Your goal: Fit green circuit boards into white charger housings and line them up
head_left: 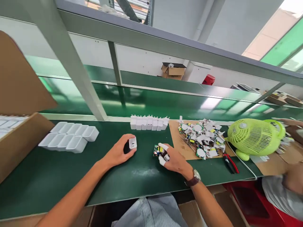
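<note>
My left hand [118, 153] rests on the green bench and grips a small white charger housing [133, 143] between thumb and fingers. To its right, my right hand [172, 159], with white finger cots on thumb and forefinger and a watch at the wrist, pinches a small green circuit board [157, 151] lying on the mat. A row of white charger housings [149, 123] stands just behind both hands.
Empty white shells [68, 136] lie in two rows at the left beside a cardboard box [21, 138]. A cardboard sheet [182, 148] holds a heap of circuit boards [203, 137]. Red-handled cutters [230, 163], a lime green fan [253, 136] and a co-worker's arm [287, 122] are at the right.
</note>
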The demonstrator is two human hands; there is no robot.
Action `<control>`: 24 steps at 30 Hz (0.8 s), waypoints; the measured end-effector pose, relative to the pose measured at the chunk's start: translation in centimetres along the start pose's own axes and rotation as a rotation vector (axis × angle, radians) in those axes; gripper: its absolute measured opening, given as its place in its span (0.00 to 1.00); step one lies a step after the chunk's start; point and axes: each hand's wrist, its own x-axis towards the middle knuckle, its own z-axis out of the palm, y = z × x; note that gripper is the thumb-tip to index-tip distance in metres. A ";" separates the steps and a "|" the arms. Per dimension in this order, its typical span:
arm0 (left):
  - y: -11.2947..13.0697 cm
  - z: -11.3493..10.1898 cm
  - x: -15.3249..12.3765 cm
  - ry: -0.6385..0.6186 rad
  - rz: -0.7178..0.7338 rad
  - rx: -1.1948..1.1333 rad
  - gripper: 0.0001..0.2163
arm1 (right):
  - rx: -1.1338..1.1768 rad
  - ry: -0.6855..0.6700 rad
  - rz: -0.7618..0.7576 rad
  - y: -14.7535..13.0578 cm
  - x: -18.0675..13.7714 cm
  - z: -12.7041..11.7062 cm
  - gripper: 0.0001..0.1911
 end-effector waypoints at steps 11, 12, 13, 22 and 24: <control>0.8 -0.1 -1.0 -0.058 -0.077 -0.130 0.33 | -0.072 0.003 -0.237 0.9 4.0 3.0 0.27; 0.7 0.0 -1.0 -0.066 -0.083 -0.134 0.34 | -0.060 0.023 -0.243 0.7 4.1 2.8 0.27; 0.7 0.1 -1.0 -0.074 -0.090 -0.133 0.36 | -0.035 0.053 -0.254 0.5 4.4 2.7 0.27; 0.3 0.2 -1.4 -0.061 -0.067 -0.242 0.41 | 0.249 0.275 -0.463 -1.9 8.6 2.2 0.29; 0.1 0.1 -1.5 -0.066 -0.035 -0.325 0.44 | 0.244 0.307 -0.448 -1.7 8.6 2.7 0.30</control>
